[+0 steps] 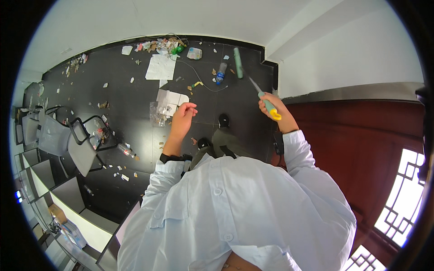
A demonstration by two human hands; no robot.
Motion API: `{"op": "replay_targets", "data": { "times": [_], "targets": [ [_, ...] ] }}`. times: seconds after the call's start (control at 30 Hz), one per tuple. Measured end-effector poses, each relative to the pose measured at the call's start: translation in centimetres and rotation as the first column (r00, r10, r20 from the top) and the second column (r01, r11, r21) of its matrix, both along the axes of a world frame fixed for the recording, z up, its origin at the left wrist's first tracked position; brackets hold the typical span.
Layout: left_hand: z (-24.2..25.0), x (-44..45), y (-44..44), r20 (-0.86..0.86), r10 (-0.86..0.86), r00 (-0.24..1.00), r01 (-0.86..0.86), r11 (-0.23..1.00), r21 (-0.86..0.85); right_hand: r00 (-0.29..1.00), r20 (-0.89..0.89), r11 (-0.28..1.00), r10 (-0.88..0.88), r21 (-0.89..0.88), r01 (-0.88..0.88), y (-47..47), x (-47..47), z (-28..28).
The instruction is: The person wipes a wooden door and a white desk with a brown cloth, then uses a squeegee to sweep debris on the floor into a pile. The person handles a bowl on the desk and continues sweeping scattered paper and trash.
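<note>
My right hand (pixel 276 107) is closed around the green handle (pixel 268 103) of a thin-shafted tool with a yellow loop at its end. The blurred shaft points up-left to a green bar-shaped head (pixel 238 63) over the dark floor; the tool looks like a brush or squeegee, which cannot be settled. My left hand (pixel 184 115) holds nothing visible, its fingers loosely curled, above a flattened white carton (pixel 169 99) and clear plastic packaging (pixel 157 115). A plastic bottle with a blue label (pixel 221 74) lies left of the green head.
Scraps of litter (pixel 159 44) line the wall, beside a white sheet (pixel 160 67) and a thin cable (pixel 193 67). Chairs (pixel 81 149) and partitions (pixel 81 216) stand left, near another bottle (pixel 125 149). A red wooden door (pixel 332 142) is at right.
</note>
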State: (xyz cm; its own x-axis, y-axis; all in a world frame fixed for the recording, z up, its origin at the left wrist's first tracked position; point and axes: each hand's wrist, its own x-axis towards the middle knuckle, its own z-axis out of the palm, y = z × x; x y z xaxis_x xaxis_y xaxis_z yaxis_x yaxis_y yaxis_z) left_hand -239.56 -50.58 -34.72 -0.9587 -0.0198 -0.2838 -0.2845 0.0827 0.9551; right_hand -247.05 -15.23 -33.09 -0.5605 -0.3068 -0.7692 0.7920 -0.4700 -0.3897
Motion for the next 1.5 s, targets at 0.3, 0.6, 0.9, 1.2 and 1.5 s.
{"op": "replay_targets", "data": {
  "times": [0.3, 0.6, 0.9, 1.2, 1.5],
  "targets": [
    [2.4, -5.7, 1.8, 0.076, 0.073, 0.994, -0.061, 0.987, -0.150, 0.957, 0.040, 0.854, 0.289, 0.442, -0.276, -1.9, -14.4, -10.9],
    [1.2, -6.0, 1.7, 0.166, 0.201, 0.965, -0.186, 0.977, -0.101, 0.995, -0.028, 0.885, -0.095, 0.456, 0.097, -1.3, -9.4, -13.4],
    [1.9, -8.7, 3.6, 0.127, 0.116, 0.985, -0.119, 0.993, 0.013, 0.967, 0.209, 0.807, 0.144, 0.541, -0.237, -1.0, -11.9, -17.4],
    [2.4, -10.5, 5.8, 0.194, 0.110, 0.975, -0.113, 0.994, 0.007, 0.935, 0.202, 0.937, 0.293, 0.136, -0.323, -6.3, -7.2, -14.1],
    [3.3, -16.7, 13.0, 0.025, -0.199, 0.980, 0.199, 0.980, -0.009, 0.981, 0.108, 0.979, 0.161, -0.144, -0.145, 1.9, -7.1, -7.6]
  ]
}}
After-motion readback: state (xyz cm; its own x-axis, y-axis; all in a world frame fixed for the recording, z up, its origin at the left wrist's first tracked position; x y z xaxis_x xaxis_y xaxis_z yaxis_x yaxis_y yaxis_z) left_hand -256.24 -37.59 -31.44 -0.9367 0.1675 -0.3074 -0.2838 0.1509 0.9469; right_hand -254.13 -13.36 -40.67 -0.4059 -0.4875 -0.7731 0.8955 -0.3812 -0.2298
